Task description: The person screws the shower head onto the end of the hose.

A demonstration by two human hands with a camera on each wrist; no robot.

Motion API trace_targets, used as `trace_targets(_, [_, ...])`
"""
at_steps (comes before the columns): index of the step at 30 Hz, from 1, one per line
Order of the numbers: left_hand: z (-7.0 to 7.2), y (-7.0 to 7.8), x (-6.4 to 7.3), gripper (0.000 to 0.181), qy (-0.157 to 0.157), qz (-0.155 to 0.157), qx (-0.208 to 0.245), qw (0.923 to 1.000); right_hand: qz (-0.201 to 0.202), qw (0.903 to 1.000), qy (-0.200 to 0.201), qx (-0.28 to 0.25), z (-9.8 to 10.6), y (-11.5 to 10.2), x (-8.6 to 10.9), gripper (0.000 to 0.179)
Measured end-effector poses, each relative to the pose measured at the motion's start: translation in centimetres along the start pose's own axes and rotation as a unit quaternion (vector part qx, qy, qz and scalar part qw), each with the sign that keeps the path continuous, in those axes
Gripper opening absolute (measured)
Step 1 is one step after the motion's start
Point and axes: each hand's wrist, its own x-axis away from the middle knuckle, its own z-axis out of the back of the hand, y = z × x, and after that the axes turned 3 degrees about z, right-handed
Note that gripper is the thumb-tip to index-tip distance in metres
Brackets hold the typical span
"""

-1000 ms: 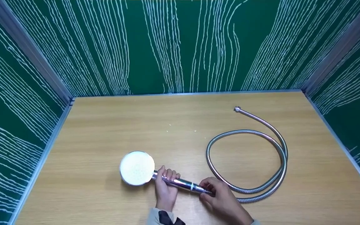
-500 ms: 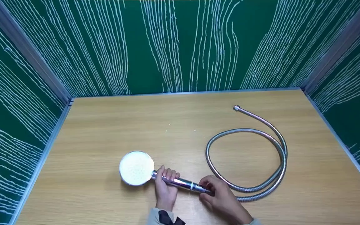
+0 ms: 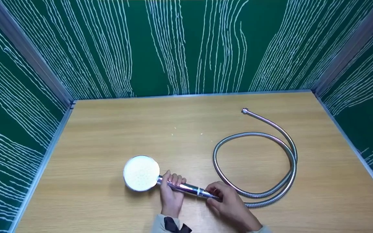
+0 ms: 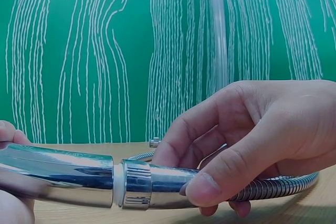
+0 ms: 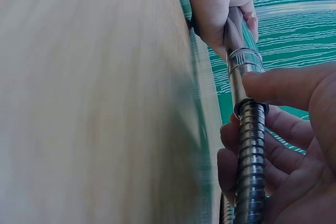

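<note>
A handheld shower head (image 3: 141, 173) with a round white face and chrome handle is held tilted over the table. My left hand (image 3: 172, 197) grips its handle near the neck. At the handle's lower end, my right hand (image 3: 230, 202) pinches the chrome cone nut (image 4: 170, 186) of a metal shower hose (image 3: 248, 133). A white ring shows between handle and nut in the left wrist view. In the right wrist view, my thumb lies on the nut (image 5: 240, 85), and the ribbed hose (image 5: 251, 156) runs back past my curled fingers.
The hose lies in a loop on the wooden table (image 3: 108, 129), its free end fitting (image 3: 244, 110) toward the back. Tiny pale specks lie mid-table. Green walls (image 3: 154, 71) with white wavy lines enclose the back and both sides.
</note>
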Motion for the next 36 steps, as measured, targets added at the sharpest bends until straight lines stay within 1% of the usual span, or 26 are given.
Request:
trace_targets(8, [-0.04,-0.04,-0.10,0.039,-0.004,0.002,-0.003,1.0000,-0.009,0.9999,-0.009,-0.004,0.12,0.07,-0.10,0.022])
trace_targets(12, [-0.07,-0.05,-0.20,0.040,-0.018,-0.004,-0.009,0.9998,0.001,1.0000,-0.008,-0.005,0.07,0.16,-0.10,0.022])
trace_targets(14, [-0.05,-0.06,-0.19,0.040,-0.021,-0.005,-0.009,0.9997,0.004,1.0000,-0.007,-0.003,0.04,0.21,-0.06,0.021])
trace_targets(22, [-0.02,-0.08,-0.05,0.039,-0.009,-0.002,-0.005,0.9999,0.013,0.9998,-0.010,0.005,-0.08,0.18,0.12,0.026])
trace_targets(26, [-0.01,-0.07,-0.05,0.040,-0.015,-0.003,-0.003,0.9999,0.016,0.9998,-0.003,0.012,-0.10,0.15,0.09,0.027])
trace_targets(31, [0.05,-0.04,0.03,0.039,-0.029,-0.006,-0.005,0.9996,0.018,0.9998,0.005,0.010,-0.18,0.14,0.09,0.026])
trace_targets(36, [0.08,0.00,0.03,0.039,-0.029,-0.007,-0.008,0.9995,0.015,0.9999,0.001,0.006,-0.16,0.09,0.05,0.024])
